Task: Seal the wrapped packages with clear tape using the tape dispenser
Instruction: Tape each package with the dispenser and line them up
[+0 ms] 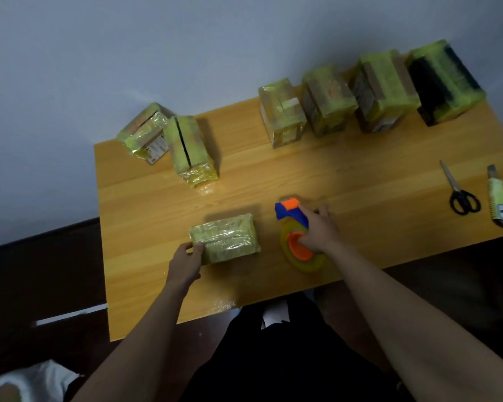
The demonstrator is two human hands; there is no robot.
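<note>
A small package [225, 237] wrapped in yellow-green film lies flat on the wooden table [331, 175], near its front edge. My left hand [186, 261] grips the package's near left corner. To its right lies a blue and orange tape dispenser [294, 224] carrying a roll of clear yellowish tape [305, 261]. My right hand [320, 230] holds the dispenser by its handle, fingers curled over it. The dispenser's head points away from me and stays apart from the package.
Two wrapped packages [169, 142] stand at the table's back left. Several more wrapped packages [372, 91] line the back right by the wall. Scissors [460, 192] and a utility knife [500, 198] lie at the right edge.
</note>
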